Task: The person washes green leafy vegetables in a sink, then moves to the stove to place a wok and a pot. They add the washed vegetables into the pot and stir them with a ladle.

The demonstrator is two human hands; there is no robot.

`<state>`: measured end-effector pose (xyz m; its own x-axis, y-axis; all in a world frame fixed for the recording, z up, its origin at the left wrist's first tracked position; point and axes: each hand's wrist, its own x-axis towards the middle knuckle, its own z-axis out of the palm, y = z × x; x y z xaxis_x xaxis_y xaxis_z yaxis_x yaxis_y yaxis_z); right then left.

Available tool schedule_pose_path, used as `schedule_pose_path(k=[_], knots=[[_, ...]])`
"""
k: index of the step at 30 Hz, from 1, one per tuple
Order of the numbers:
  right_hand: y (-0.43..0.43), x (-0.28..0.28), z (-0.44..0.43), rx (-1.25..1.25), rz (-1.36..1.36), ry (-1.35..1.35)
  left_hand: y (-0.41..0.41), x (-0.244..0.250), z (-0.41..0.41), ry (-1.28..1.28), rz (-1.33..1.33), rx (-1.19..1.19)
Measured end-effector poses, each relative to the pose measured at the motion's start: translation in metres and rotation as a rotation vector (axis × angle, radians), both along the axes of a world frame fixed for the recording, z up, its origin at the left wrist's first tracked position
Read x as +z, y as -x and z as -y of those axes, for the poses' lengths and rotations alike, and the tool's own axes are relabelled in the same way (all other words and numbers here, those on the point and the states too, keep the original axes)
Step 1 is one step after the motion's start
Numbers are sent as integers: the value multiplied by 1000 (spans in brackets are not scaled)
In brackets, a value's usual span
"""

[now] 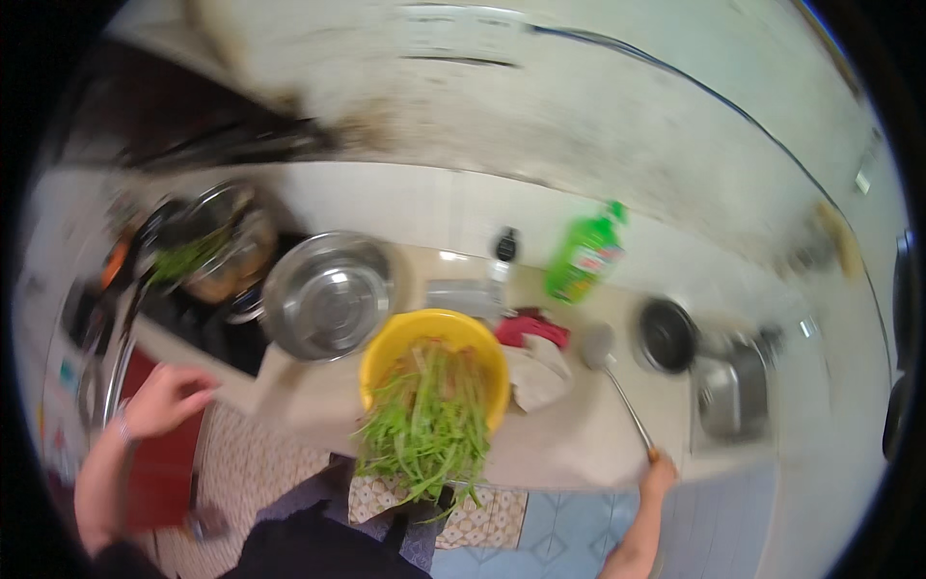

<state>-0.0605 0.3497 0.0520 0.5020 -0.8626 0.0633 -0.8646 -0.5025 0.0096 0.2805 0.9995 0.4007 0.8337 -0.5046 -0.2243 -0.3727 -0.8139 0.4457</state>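
Observation:
My right hand (660,470) is closed around the handle end of a long metal ladle (628,398), whose round head lies over the counter beside a pale cloth (541,373). Raised off to the left, near the stove's front edge, my left hand (170,402) holds nothing visible, with its fingers loosely bent. Between the hands, a yellow plastic basin (495,362) holds long leafy green stems (427,420) that hang over its near rim. A wide stainless steel bowl (329,297) stands behind it to the left.
A pan with greens (192,257) is at the stove on the left. At the back stand a green pump bottle (584,253) and a black-capped bottle (500,268). A red cloth (532,329) lies before them. On the right are a black pan (665,335) and a steel sink (734,394).

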Motion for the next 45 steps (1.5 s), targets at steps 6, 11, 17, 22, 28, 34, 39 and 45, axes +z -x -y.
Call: schedule_pose_path(k=[6,11,17,22,28,34,39,45], knots=[[21,90,-88,227,-65,-180,27,4,-1,-19,29,-83],[44,158,-165,366,249,-493,29,-12,-58,68,181,126],[-45,279,-283,354,482,-1324,0,-38,-130,367,199,235],[-225,347,-461,629,452,-1663,-1,-100,-216,481,92,56],[-393,364,-611,490,440,-1703,27,-157,-360,623,-192,224],[-488,340,-666,212,351,-1748,78,-236,-474,831,-365,577],[-517,322,-688,152,169,-1657,82,-244,-498,957,-566,692],[-522,361,-678,353,153,-1374,70,-255,-497,878,-545,606]])
